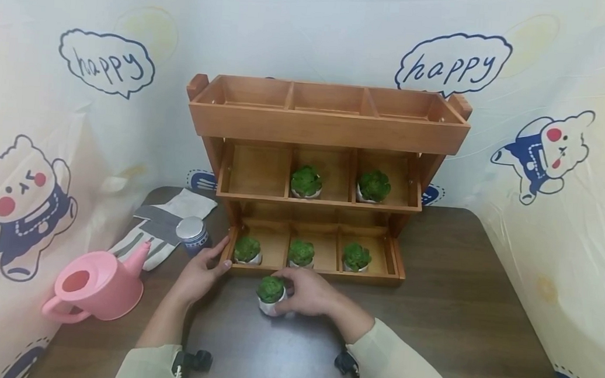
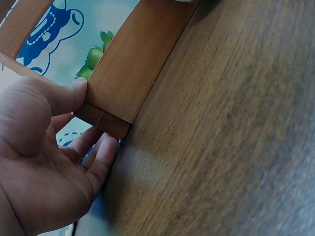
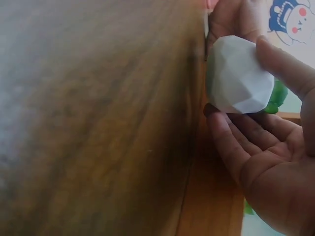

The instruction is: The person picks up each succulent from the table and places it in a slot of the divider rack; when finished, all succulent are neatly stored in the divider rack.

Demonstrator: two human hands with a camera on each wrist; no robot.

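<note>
My right hand [image 1: 308, 293] holds a small potted succulent [image 1: 270, 290] between thumb and fingers, in front of the lowest tier. Its white faceted pot [image 3: 241, 76] fills the grip in the right wrist view. My left hand [image 1: 198, 275] grips the front left corner of the wooden tiered planter stand [image 1: 327, 130], thumb on the upper edge and fingers at the side in the left wrist view. One succulent sits in each lowest compartment: left [image 1: 247, 249], middle [image 1: 301, 252] and right [image 1: 356, 256]. Two more stand above, in the middle [image 1: 306, 181] and right [image 1: 373, 186] compartments.
A pink watering can [image 1: 98, 286] stands at the left of the dark wooden table [image 1: 451, 316]. Behind it lie grey-and-white gloves [image 1: 160, 226], with a blue-and-white can [image 1: 193, 234] beside them. A printed curtain [image 1: 314, 26] hangs around the table.
</note>
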